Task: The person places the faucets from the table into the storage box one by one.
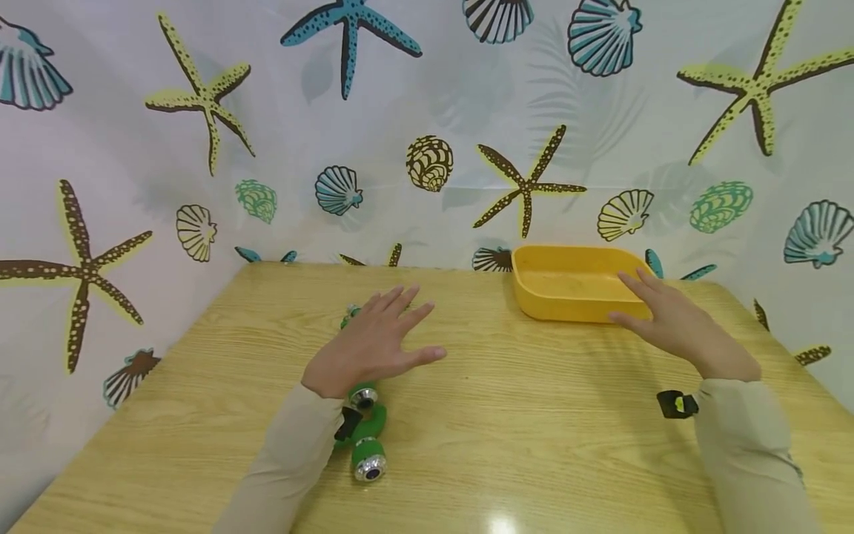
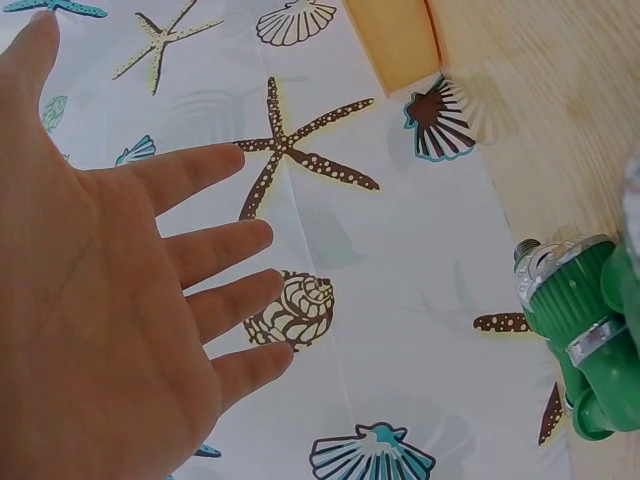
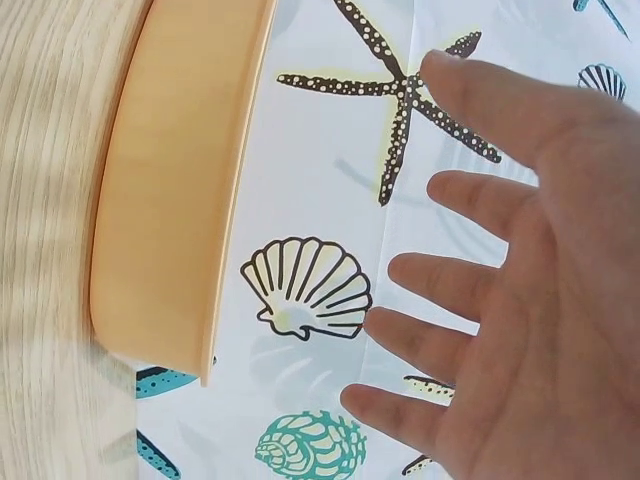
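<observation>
My left hand [image 1: 373, 341] hovers over the left middle of the table, fingers straight and spread, holding nothing. Below it and its wrist lie green pieces with silver ends [image 1: 368, 450], partly hidden by the hand and sleeve. In the left wrist view, a green ribbed piece [image 2: 575, 290] shows silver bands and a threaded tip; its exact kind is unclear. Spread and holding nothing, my right hand [image 1: 677, 326] is raised near the right end of a yellow tray [image 1: 567, 308]. The right wrist view shows a gap between its fingers and the tray's side [image 3: 165, 200].
A light wooden table [image 1: 507, 415] spans the work area. Behind it and at both sides hangs a white cloth [image 1: 394, 222] printed with starfish and shells. The yellow tray stands near the table's back edge. Small dark cameras [image 1: 677, 405] are strapped at both wrists.
</observation>
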The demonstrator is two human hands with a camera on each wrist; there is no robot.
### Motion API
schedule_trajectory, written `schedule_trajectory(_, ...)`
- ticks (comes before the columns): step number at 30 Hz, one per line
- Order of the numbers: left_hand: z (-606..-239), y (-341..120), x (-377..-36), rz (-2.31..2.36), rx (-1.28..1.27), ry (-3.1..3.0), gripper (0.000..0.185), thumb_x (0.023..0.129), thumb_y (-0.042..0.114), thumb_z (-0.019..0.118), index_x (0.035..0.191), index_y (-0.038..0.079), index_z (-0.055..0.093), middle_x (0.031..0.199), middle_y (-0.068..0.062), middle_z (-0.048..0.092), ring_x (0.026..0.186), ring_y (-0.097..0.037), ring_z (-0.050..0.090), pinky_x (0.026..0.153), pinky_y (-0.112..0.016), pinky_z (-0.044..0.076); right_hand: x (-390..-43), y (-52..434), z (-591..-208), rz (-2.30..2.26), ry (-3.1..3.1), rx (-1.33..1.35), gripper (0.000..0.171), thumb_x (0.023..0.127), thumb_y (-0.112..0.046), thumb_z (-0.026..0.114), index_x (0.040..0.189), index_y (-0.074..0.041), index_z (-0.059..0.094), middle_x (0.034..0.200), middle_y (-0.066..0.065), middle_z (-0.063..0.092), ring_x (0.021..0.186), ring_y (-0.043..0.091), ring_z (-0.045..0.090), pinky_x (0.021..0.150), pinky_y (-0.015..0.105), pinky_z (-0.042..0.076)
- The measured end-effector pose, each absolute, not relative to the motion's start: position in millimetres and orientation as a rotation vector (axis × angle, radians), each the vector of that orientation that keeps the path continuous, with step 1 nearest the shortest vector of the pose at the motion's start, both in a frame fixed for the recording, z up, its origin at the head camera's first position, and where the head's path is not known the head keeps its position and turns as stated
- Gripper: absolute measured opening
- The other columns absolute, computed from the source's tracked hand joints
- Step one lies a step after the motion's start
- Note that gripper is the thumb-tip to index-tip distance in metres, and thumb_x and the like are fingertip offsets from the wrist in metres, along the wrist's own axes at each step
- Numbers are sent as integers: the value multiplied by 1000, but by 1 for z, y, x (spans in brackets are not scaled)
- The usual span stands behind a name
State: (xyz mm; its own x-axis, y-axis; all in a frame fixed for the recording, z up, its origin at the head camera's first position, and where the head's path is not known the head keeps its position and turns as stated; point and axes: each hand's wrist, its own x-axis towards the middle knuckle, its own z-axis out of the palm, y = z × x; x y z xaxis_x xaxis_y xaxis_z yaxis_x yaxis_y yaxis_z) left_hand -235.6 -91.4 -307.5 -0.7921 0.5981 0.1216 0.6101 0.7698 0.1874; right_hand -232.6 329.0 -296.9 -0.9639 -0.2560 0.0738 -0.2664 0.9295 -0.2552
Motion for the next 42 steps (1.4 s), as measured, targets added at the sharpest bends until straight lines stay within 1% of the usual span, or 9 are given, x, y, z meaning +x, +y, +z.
schedule_trajectory(5,-309,-91,-237,-336,-984,-2915,78,93,65,44,152,15,34,158,-13,18,145,-32,13,114,-53,11,-234,340,-299,442,-3058,396,80,99,-41,53,151,7,15,150,39,5,130,61,16,97,73,21)
schedule_trajectory(11,-309,-90,-237,-326,-991,-2907,78,93,65,44,151,15,35,158,-14,21,144,-34,15,113,-54,13,-234,344,-296,433,-3028,382,75,101,-39,51,150,7,18,149,39,14,131,59,19,99,70,21)
schedule_trajectory(16,-310,-88,-238,-337,-1000,-2907,79,91,66,46,150,13,38,156,-15,24,142,-36,21,112,-53,17,-233,344,-293,436,-2982,317,69,102,-38,48,150,5,25,147,37,23,130,57,23,100,69,22)
schedule_trajectory(21,-312,-85,-239,-331,-1021,-2915,80,90,67,47,149,12,40,154,-17,28,141,-37,25,111,-53,20,-234,350,-296,464,-2936,264,65,102,-35,48,149,5,27,145,37,28,127,57,27,98,69,24)
schedule_trajectory(25,-313,-84,-238,-295,-1021,-2928,81,90,67,46,148,11,41,154,-17,29,140,-38,25,111,-52,21,-238,356,-300,470,-2887,274,62,102,-30,50,147,8,31,141,38,34,123,57,33,97,68,28)
schedule_trajectory(28,-313,-84,-239,-288,-1030,-2929,80,91,67,47,148,10,42,153,-18,29,140,-39,25,111,-52,21,-241,361,-301,505,-2878,275,60,102,-30,50,147,6,32,140,37,37,113,55,46,93,66,34)
schedule_trajectory(31,-312,-85,-238,-279,-1043,-2922,80,91,65,48,147,9,43,153,-19,30,139,-40,26,111,-52,22,-242,365,-303,567,-2879,269,59,103,-30,49,148,3,32,139,37,38,106,55,51,89,66,37)
schedule_trajectory(36,-309,-87,-239,-255,-1022,-2911,80,90,65,48,146,8,44,152,-20,31,139,-40,27,110,-53,23,-248,372,-300,606,-2932,238,63,103,-38,45,150,2,29,138,40,36,115,58,42,90,68,35)
schedule_trajectory(42,-308,-86,-237,-290,-1038,-2922,80,91,65,48,147,8,43,153,-20,30,139,-40,26,111,-54,21,-254,380,-297,635,-3023,148,71,102,-47,39,152,0,22,140,42,29,120,61,35,92,70,32)
